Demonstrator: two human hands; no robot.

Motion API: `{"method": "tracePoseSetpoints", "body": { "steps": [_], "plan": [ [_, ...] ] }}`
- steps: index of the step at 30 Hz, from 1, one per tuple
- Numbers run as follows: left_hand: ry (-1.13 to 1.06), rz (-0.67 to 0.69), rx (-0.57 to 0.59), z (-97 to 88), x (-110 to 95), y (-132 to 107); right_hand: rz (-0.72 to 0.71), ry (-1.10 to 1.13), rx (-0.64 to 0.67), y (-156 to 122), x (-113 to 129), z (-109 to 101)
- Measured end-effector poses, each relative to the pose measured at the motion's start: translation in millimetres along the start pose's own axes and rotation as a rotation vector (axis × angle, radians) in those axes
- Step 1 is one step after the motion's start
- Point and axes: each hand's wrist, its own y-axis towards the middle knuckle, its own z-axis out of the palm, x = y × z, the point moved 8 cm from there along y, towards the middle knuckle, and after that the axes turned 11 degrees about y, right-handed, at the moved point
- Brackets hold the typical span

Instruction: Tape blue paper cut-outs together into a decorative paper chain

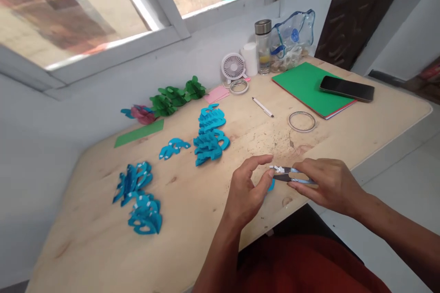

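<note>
In my right hand [326, 183] are small thread snips [283, 177], their blades pointing left. Several little white pieces [277, 169] cling to the upper blade. My left hand [249, 185] is at the blade tips, thumb and index finger apart, the thumb close to or touching the tips; its other fingers are hidden. Just below that thumb shows a bit of blue paper [271, 185], mostly covered. Farther left lie blue paper cut-outs with white bits on them [174, 147], more such cut-outs [144, 213], and a stack of folded blue cut-outs [208, 146].
Tape rolls [301, 122], a white pen [262, 107] and a phone [347, 89] on green sheets [302, 82] lie beyond my hands. Along the wall stand a small fan [233, 67], a glass bottle [263, 50], a clear bag [294, 39] and green paper leaves [175, 96].
</note>
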Motion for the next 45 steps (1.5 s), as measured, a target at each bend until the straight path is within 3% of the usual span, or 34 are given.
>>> {"method": "tracePoseSetpoints", "body": {
  "steps": [4, 10, 24, 32, 41, 45],
  "plan": [
    [0.03, 0.015, 0.051, -6.7, 4, -16, -0.064, -0.034, 0.074, 8, 20, 10],
    [0.038, 0.051, 0.017, -18.1, 7, -34, -0.116, -0.061, 0.131, 16, 39, 19],
    [-0.037, 0.024, -0.092, -16.5, 12, -36, -0.099, -0.084, 0.176, 11, 37, 23],
    [-0.49, -0.229, -0.183, -18.7, 34, -38, 0.013, -0.055, 0.126, -3, 6, 20],
    [-0.897, -0.473, -0.116, 17.7, 45, -39, 0.157, -0.143, -0.047, -27, -49, 6],
    [-0.955, -0.518, -0.1, 27.3, 43, -39, 0.261, -0.235, -0.172, -31, -83, -11]
  ]
}}
